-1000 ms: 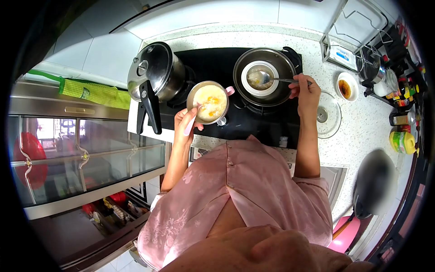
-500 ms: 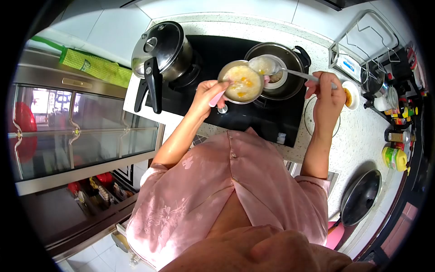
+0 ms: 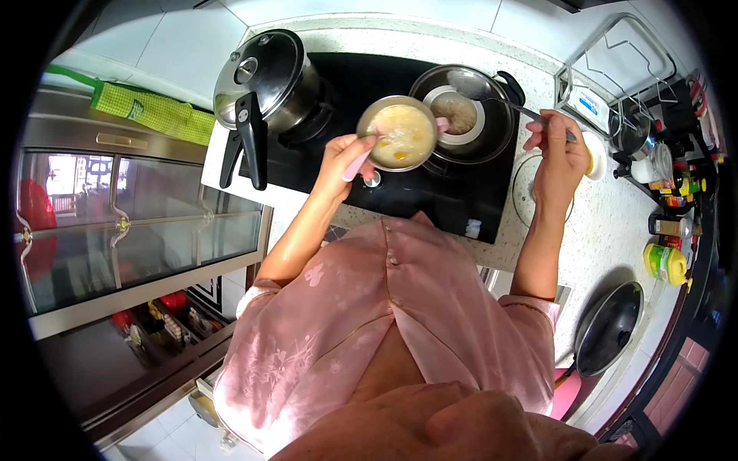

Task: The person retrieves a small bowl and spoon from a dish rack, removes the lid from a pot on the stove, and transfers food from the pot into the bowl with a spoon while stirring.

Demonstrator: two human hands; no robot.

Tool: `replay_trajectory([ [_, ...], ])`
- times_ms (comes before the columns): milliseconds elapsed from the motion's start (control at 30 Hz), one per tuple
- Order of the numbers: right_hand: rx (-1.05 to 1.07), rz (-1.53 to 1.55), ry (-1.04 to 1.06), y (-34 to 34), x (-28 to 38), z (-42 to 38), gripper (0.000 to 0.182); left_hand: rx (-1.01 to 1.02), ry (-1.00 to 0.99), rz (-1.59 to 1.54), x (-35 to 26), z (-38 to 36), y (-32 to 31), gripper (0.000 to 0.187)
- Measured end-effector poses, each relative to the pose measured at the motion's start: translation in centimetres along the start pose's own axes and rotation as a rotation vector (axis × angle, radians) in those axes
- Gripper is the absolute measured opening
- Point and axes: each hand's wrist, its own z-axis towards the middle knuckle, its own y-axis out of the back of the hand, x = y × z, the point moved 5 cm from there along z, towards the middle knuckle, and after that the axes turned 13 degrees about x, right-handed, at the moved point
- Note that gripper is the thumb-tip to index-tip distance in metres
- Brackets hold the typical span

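My left hand [image 3: 344,160] is closed on the pink handle of a small bowl [image 3: 364,115], held level over the front of the stove. Pale porridge with yellow pieces fills much of it, and a second pink handle juts from its right side. My right hand [image 3: 559,142] grips the end of a long-handled metal ladle [image 3: 507,106]. The ladle's head is over the far part of a steel pot [image 3: 500,138], looking emptied. Inside that pot sits a white round vessel [image 3: 478,127] with more porridge in it.
A pressure cooker [image 3: 269,77] with black handles stands on the left of the black cooktop [image 3: 415,196]. On the right counter are a glass lid [image 3: 530,192], a white bowl [image 3: 596,157], a wire rack [image 3: 615,54], several bottles [image 3: 665,263] and a wok lid [image 3: 611,330].
The ladle held porridge at the bowl's rim; now its head is away from the bowl, farther back over the pot. The bowl has shifted slightly left.
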Motion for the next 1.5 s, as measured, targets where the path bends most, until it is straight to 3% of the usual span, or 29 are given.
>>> replay_trajectory([
  [67,0.02,-0.082,-0.023,0.0,-1.1,0.4,0.016,0.008,-0.024,0.019,0.4,-0.7,2.0,0.028],
  [133,0.218,-0.576,-0.031,-1.3,-2.0,0.6,0.014,-0.036,-0.05,0.048,0.0,-1.4,2.9,0.029],
  [167,0.293,-0.703,0.118,-2.0,-3.0,0.7,0.016,-0.051,-0.057,0.052,-0.3,-1.8,3.1,0.029],
  [200,0.285,-0.7,0.116,-2.2,-3.5,0.9,0.016,-0.061,-0.056,0.046,-0.3,-2.0,3.5,0.029],
  [267,0.506,-0.992,0.409,-4.6,-3.4,0.5,0.012,-0.119,-0.089,0.021,-0.4,-2.3,3.7,0.025],
  [367,0.643,-1.121,0.375,-5.6,-4.7,0.5,0.011,-0.128,-0.116,-0.01,-0.6,-2.7,3.9,0.025],
  [567,0.576,-1.144,0.259,-5.4,-5.2,1.1,0.007,-0.156,-0.12,-0.01,-0.4,-3.1,4.8,0.025],
  [700,0.512,-1.061,0.132,-4.9,-5.5,2.4,0.011,-0.165,-0.121,-0.028,-0.2,-3.0,5.2,0.025],
  [767,0.466,-0.985,0.057,-4.2,-6.6,3.2,0.024,-0.173,-0.118,-0.027,-0.4,-2.9,5.0,0.025],
  [900,0.388,-0.766,-0.021,-3.0,-8.6,3.5,0.025,-0.168,-0.122,-0.021,-0.6,-2.8,4.6,0.025],
  [967,0.342,-0.523,-0.334,-2.2,-10.0,2.9,0.025,-0.166,-0.123,-0.02,-0.3,-2.7,4.9,0.026],
  [1067,0.274,-0.362,-0.455,-2.0,-10.1,1.9,0.025,-0.165,-0.114,-0.017,-0.2,-2.5,4.9,0.026],
  [1267,0.13,-0.069,-0.397,-1.1,-10.6,1.5,0.024,-0.151,-0.111,-0.027,-0.3,-2.2,4.5,0.026],
  [1500,0.132,-0.118,-0.404,-1.0,-10.2,1.5,0.024,-0.139,-0.111,-0.02,-0.3,-2.2,4.5,0.027],
])
